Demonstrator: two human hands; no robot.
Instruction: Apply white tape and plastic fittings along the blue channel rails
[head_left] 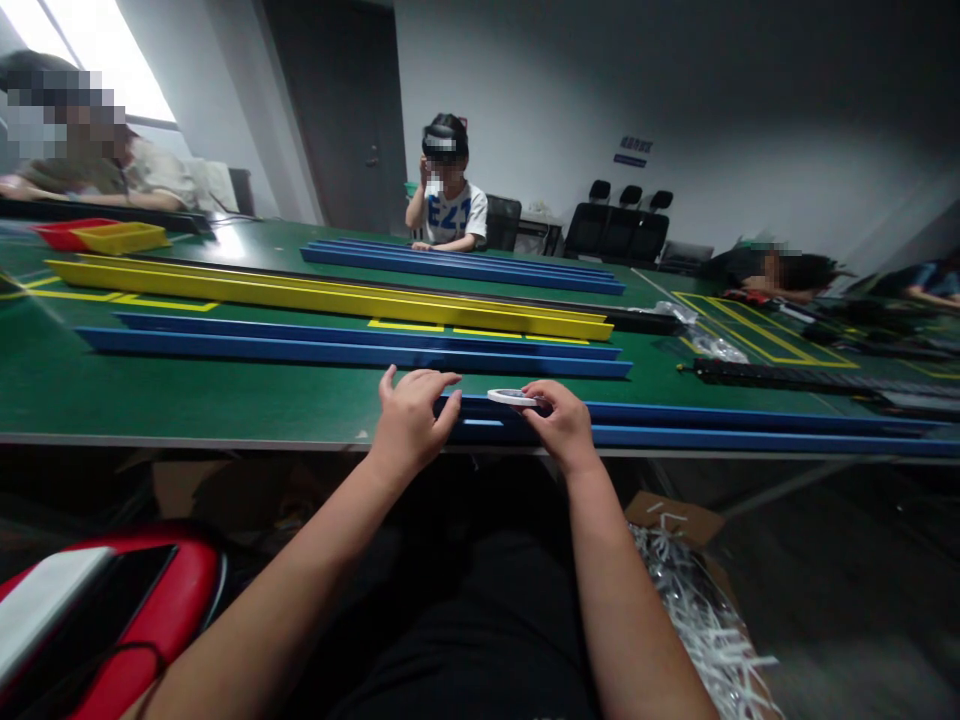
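My right hand (pixel 559 425) pinches a thin white roll of tape (pixel 511 397) between thumb and fingers, above the table's near edge. Beside it on the left, my left hand (pixel 412 415) has its thumb and fingers apart with nothing between them. Beneath both hands a long blue channel (pixel 720 425) lies along the near edge and runs off to the right. A short pale strip (pixel 482 423) shows on the blue channel between my hands. Just beyond lies another blue channel (pixel 360 350).
Farther back on the green table (pixel 225 400) lie a yellow channel (pixel 322 297), more blue channels (pixel 457 268) and red and yellow trays (pixel 124 236). Black strips (pixel 787 378) lie at right. A box of white paper strips (pixel 697 610) and a red stool (pixel 172 580) flank me. Several people sit around.
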